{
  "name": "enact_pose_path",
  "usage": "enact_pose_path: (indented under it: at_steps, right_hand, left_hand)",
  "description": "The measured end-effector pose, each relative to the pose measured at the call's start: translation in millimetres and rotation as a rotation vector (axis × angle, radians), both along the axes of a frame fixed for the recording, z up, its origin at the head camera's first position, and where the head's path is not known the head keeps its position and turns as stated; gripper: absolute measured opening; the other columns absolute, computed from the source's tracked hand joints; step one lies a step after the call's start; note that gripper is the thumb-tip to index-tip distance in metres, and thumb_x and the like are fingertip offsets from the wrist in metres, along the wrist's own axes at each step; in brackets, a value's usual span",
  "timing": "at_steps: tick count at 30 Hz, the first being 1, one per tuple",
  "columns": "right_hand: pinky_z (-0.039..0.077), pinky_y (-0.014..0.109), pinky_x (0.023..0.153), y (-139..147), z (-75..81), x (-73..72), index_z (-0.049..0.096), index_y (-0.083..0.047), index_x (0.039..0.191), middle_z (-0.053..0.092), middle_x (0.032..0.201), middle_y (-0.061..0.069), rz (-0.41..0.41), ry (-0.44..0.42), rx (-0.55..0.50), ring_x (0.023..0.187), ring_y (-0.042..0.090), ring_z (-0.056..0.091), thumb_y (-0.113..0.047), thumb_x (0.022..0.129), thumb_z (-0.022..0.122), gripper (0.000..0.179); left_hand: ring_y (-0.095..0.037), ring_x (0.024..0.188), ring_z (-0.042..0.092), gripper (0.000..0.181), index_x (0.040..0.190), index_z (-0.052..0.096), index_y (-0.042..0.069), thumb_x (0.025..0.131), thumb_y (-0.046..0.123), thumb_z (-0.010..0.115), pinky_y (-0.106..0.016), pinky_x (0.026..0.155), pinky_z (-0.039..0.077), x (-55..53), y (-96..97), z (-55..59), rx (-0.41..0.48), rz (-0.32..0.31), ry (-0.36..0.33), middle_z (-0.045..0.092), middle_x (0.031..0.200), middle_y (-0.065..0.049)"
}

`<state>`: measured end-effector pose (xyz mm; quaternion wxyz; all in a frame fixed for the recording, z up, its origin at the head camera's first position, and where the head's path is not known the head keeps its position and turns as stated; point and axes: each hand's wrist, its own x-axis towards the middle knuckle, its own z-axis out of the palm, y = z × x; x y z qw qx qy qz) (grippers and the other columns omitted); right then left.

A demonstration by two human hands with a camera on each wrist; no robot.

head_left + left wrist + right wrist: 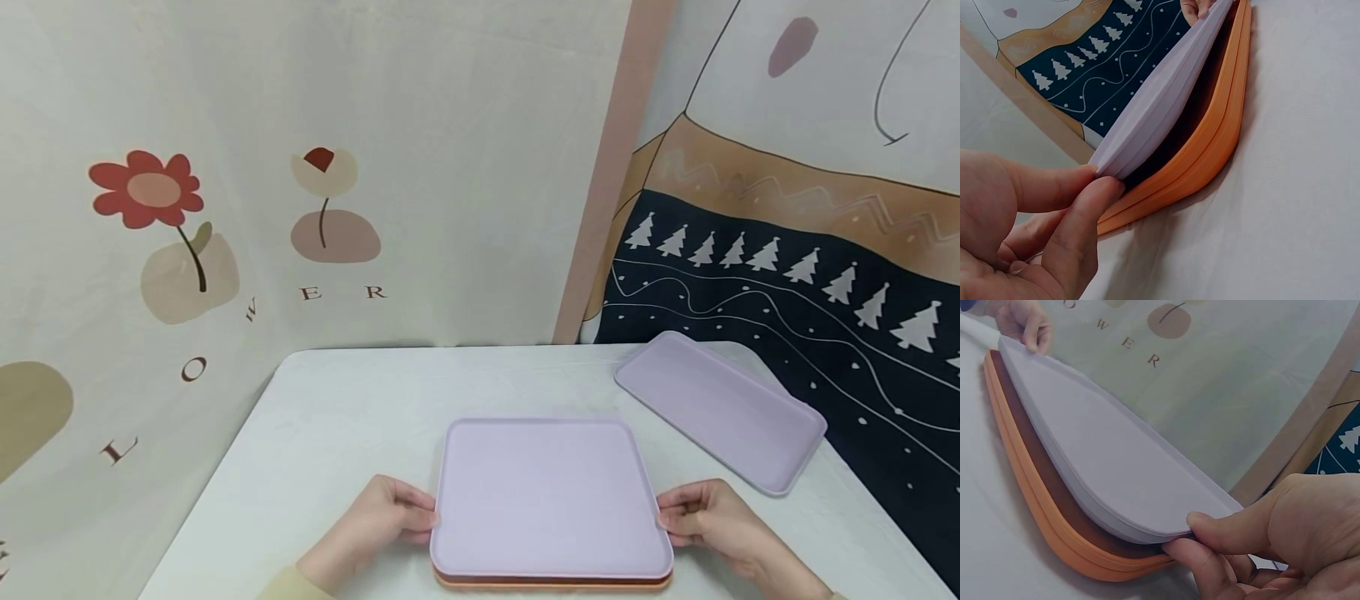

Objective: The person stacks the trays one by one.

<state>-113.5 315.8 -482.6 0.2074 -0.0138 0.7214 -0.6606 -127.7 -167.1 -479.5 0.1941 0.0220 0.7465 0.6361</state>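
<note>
A squarish lavender tray (547, 500) is held between two hands at the front of the table. My left hand (382, 517) pinches its left rim between thumb and fingers. On the opposite side, my right hand (712, 521) pinches the right rim, thumb on top in the right wrist view. Directly beneath lies an orange tray (1210, 137) of similar outline. A dark gap separates the lavender tray from the orange one in both wrist views. Lines run along the orange rim (1047, 531); whether it is one tray or a stack, I cannot tell.
A longer rectangular lavender tray (727, 408) lies at an angle at the table's back right, reaching the right edge. White cloth covers the table (337, 417). Behind it hangs a printed curtain (465, 167) with flowers and letters; a dark tree-patterned cloth (750, 292) is at right.
</note>
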Motion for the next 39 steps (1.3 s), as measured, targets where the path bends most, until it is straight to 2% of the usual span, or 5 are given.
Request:
enact_pose_path:
  at_steps: [13,24,32,39]
  right_hand:
    - [0.066,0.031,0.074,5.0,-4.0,1.2,0.068,0.019,0.112,0.076,0.094,0.010,-0.005,-0.029,-0.012,0.083,0.015,0.075,0.008,0.095,0.071,0.021]
    - [0.066,0.031,0.075,5.1,-5.0,4.4,0.068,0.020,0.112,0.076,0.092,0.010,-0.008,-0.021,-0.015,0.083,0.015,0.075,0.009,0.093,0.073,0.023]
    - [0.066,0.032,0.075,9.6,-6.9,7.4,0.066,0.021,0.113,0.076,0.093,0.013,-0.027,-0.009,-0.009,0.084,0.016,0.075,0.009,0.093,0.073,0.025]
    - [0.066,0.036,0.081,10.5,-4.3,2.5,0.062,0.025,0.119,0.076,0.103,0.017,-0.018,0.012,-0.023,0.090,0.018,0.076,0.006,0.094,0.075,0.034]
  left_hand:
    - [-0.022,0.079,0.075,0.020,0.101,0.071,-0.014,0.084,-0.007,0.080,-0.038,0.073,0.067,1.3,0.4,-6.4,0.000,-0.030,-0.004,0.076,0.087,-0.015]
    - [-0.023,0.078,0.074,0.020,0.100,0.073,-0.010,0.084,-0.003,0.082,-0.037,0.073,0.067,0.0,-1.6,-4.4,-0.065,-0.042,-0.004,0.075,0.086,-0.011]
    - [-0.024,0.080,0.075,0.021,0.100,0.073,-0.010,0.084,-0.002,0.083,-0.038,0.074,0.067,-3.5,1.1,-2.8,-0.079,-0.065,-0.001,0.076,0.086,-0.013]
    - [-0.025,0.083,0.076,0.023,0.103,0.073,-0.012,0.085,-0.002,0.082,-0.037,0.076,0.067,-9.9,-7.7,-2.8,-0.064,-0.082,0.025,0.077,0.091,-0.017]
